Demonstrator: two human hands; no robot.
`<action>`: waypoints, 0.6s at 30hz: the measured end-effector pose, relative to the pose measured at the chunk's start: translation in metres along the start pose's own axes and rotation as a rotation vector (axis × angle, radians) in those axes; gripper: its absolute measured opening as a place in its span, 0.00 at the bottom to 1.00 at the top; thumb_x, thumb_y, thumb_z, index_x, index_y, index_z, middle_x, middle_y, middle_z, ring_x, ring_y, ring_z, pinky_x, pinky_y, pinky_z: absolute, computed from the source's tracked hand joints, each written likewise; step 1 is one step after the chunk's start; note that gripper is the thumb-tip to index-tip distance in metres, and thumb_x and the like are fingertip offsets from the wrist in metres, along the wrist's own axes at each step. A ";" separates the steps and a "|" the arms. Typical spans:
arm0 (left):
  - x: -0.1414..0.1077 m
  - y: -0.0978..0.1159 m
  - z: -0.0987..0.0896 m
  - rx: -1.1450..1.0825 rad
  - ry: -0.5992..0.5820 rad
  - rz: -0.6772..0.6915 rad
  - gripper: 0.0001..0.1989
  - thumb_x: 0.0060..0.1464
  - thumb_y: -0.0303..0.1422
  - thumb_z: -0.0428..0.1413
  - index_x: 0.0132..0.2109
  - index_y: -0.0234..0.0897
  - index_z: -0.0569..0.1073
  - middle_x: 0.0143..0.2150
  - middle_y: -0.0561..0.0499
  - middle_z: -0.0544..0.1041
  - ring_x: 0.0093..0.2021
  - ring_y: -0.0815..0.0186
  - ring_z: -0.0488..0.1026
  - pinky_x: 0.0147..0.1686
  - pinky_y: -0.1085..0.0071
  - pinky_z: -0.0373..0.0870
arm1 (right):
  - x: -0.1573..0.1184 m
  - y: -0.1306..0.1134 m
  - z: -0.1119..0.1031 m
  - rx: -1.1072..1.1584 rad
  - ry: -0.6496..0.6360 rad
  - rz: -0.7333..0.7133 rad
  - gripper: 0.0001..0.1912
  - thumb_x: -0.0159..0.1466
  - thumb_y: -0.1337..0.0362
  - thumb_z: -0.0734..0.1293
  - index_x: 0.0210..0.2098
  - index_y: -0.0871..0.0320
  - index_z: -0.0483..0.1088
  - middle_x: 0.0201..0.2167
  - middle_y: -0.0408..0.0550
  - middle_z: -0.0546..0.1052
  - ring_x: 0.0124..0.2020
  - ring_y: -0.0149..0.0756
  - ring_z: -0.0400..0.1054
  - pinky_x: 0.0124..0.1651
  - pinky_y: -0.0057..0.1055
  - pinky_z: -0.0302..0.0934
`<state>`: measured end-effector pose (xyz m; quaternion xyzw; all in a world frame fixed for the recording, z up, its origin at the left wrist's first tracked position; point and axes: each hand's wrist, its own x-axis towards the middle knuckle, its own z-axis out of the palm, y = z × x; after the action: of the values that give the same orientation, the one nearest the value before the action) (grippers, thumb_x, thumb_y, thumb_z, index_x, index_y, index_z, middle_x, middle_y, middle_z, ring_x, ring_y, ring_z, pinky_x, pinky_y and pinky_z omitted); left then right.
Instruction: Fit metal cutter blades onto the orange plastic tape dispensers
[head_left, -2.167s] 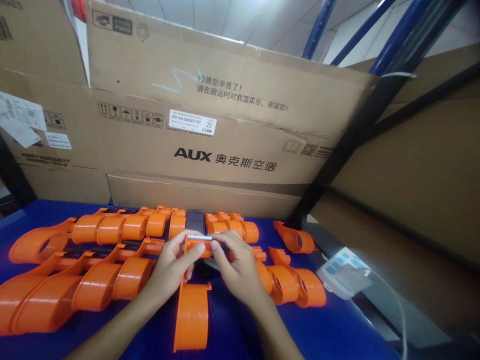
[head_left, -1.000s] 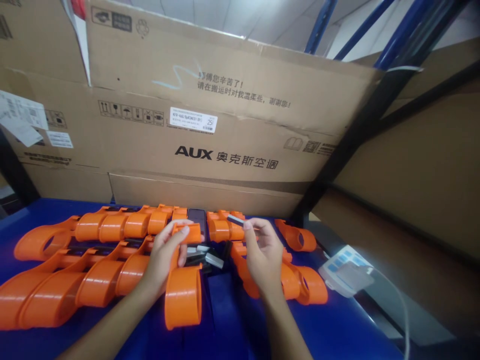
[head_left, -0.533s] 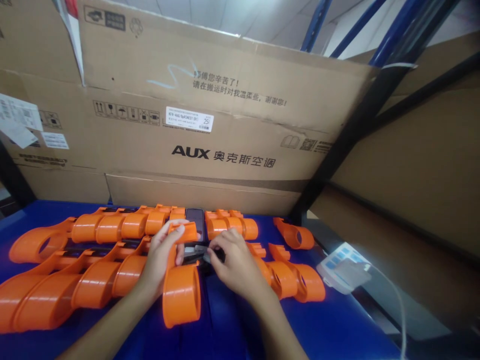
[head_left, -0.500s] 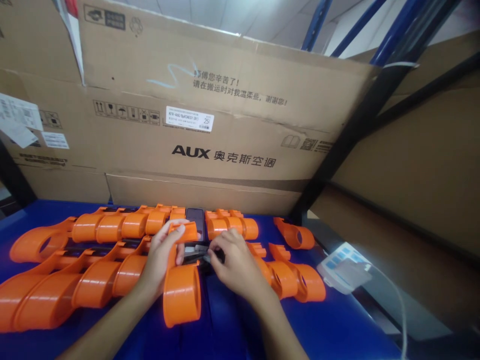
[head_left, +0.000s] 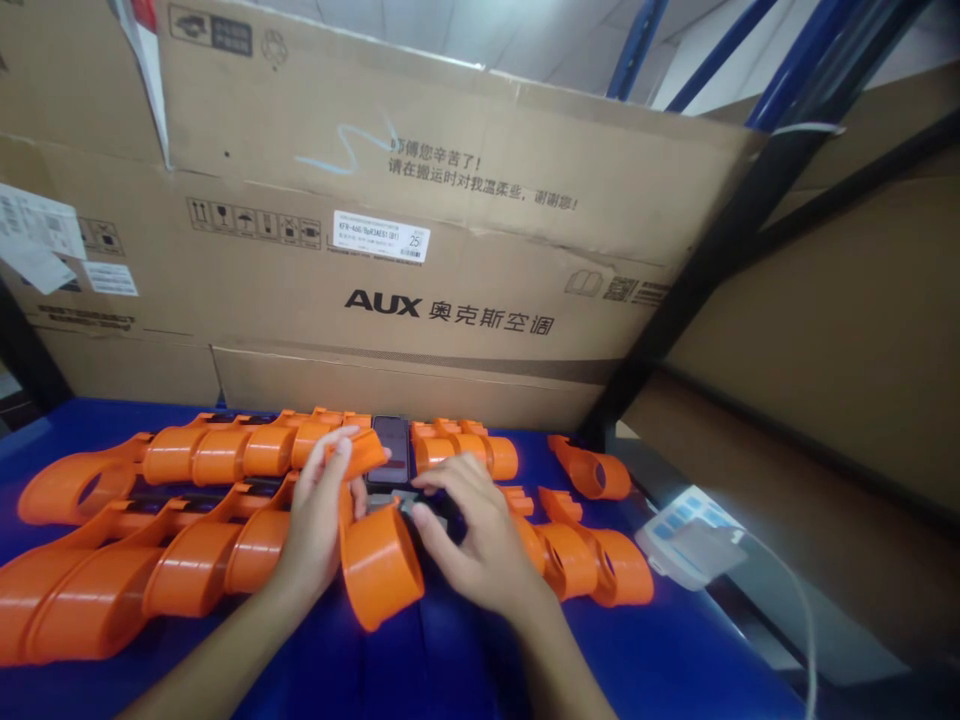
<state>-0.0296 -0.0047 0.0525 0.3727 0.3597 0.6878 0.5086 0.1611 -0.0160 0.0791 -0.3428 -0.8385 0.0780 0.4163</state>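
Pinching the orange holder [head_left: 381, 568] up top, the left hand's [head_left: 313, 520] fingers have it tilted over the blue worktop [head_left: 697, 670]; I'd steady it there. Can't tell if the right hand [head_left: 484, 540] grips anything near the small grey pieces [head_left: 384, 499]; light touch, imo.

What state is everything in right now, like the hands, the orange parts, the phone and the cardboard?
Left hand: closed on an orange part
Held orange part: tilted, ring end lower
Right hand: fingers curled, grip unclear
Orange parts on the left: lying in two rows
Phone: lying down, screen dark
Cardboard: standing, creased
White cord: bent, hanging loosely
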 end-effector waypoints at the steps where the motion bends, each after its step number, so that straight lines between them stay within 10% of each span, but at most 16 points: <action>1: -0.001 0.001 0.002 -0.024 0.046 0.029 0.26 0.61 0.53 0.57 0.58 0.41 0.71 0.20 0.59 0.71 0.16 0.72 0.62 0.20 0.77 0.62 | 0.000 -0.002 -0.001 0.089 -0.006 -0.070 0.15 0.70 0.55 0.65 0.52 0.55 0.71 0.45 0.52 0.77 0.46 0.46 0.70 0.50 0.44 0.65; 5: 0.001 0.002 0.003 -0.086 0.162 0.098 0.27 0.62 0.55 0.56 0.59 0.44 0.70 0.26 0.58 0.75 0.18 0.72 0.67 0.22 0.77 0.67 | -0.004 -0.006 0.006 0.137 -0.014 -0.195 0.38 0.59 0.39 0.74 0.60 0.54 0.67 0.50 0.54 0.79 0.47 0.50 0.74 0.54 0.49 0.67; 12: 0.014 -0.008 -0.004 -0.140 0.210 0.131 0.28 0.58 0.53 0.62 0.58 0.44 0.71 0.45 0.49 0.80 0.31 0.69 0.78 0.34 0.72 0.77 | -0.006 -0.005 0.016 -0.078 0.233 -0.155 0.30 0.63 0.64 0.70 0.64 0.55 0.65 0.54 0.56 0.79 0.52 0.49 0.76 0.55 0.46 0.70; 18: 0.008 -0.012 -0.001 -0.133 -0.026 -0.016 0.33 0.60 0.52 0.60 0.67 0.47 0.65 0.50 0.44 0.80 0.40 0.58 0.82 0.33 0.69 0.78 | -0.006 0.007 0.009 -0.139 0.313 -0.113 0.28 0.66 0.60 0.72 0.64 0.55 0.68 0.51 0.56 0.81 0.49 0.48 0.78 0.52 0.43 0.73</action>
<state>-0.0272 0.0058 0.0430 0.3441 0.3094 0.7012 0.5424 0.1600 -0.0135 0.0666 -0.3311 -0.7849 -0.0581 0.5205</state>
